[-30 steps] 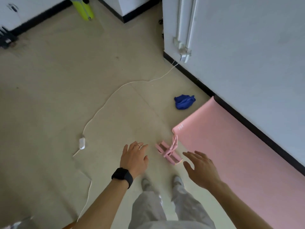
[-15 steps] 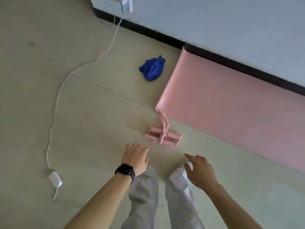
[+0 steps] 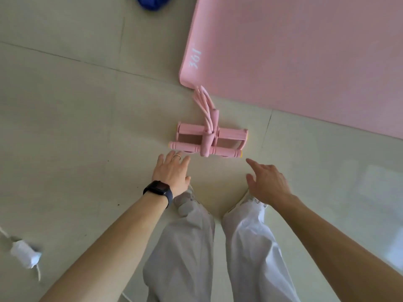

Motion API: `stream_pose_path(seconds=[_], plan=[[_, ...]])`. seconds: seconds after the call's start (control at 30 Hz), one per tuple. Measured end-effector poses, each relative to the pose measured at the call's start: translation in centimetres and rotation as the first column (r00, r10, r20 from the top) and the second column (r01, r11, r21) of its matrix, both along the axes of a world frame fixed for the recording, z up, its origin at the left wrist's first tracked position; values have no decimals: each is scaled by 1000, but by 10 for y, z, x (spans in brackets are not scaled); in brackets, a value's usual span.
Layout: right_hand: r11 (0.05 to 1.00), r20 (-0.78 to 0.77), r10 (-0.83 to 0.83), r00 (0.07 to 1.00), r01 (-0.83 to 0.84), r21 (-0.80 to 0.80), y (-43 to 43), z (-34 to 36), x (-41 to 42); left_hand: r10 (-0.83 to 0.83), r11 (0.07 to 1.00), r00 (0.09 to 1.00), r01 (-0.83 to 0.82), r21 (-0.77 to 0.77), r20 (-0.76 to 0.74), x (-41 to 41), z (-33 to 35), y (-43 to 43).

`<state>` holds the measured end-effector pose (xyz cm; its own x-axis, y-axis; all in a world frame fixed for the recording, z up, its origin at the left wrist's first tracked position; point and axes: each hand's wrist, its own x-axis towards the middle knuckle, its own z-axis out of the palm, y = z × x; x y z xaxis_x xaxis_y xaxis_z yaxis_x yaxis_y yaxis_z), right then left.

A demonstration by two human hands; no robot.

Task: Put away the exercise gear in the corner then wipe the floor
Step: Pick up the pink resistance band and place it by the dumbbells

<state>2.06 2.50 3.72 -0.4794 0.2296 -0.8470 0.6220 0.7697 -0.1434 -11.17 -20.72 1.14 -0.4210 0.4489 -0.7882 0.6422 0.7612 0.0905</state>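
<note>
Pedal puller (image 3: 207,147): on the floor (image 3: 65,105), its tubes reaching the mat (image 3: 283,51) corner. Left hand (image 3: 172,173) and right hand (image 3: 267,184) are just short of it, fingers spread, holding nothing. Risk: lifted by one bar, the foot piece likely swings and the tubes tug the mat. No containers in view.

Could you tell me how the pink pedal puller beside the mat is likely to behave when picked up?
The pink pedal puller probably won't lift as one stiff piece: its bars look rigid, but the looped tubes look soft and would likely sag. It seems light, being mostly slim bars. Lying flat, it should hardly roll.
</note>
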Motion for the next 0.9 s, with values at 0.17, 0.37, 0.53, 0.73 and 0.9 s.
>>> stream_pose_path(seconds=[0.17,0.37,0.53,0.73,0.9], plan=[[1000,-2,22,1000,-22,-18,6,-98,-6,138,971,987,-119,206,-80,8,-80,18],[998,-12,-46,999,45,-35,2,-161,-10,203,919,959,-117,376,-198,18,-131,34],[987,-96,-157,983,153,-46,1,-134,-13,264,896,960,-210,391,-91,-3,-96,34],[958,-101,-279,955,284,34,4,-27,-26,637,729,771,-603,324,3,-25,13,11],[920,-274,-366,889,391,40,7,97,-37,717,624,687,-706,334,112,-23,140,34]])
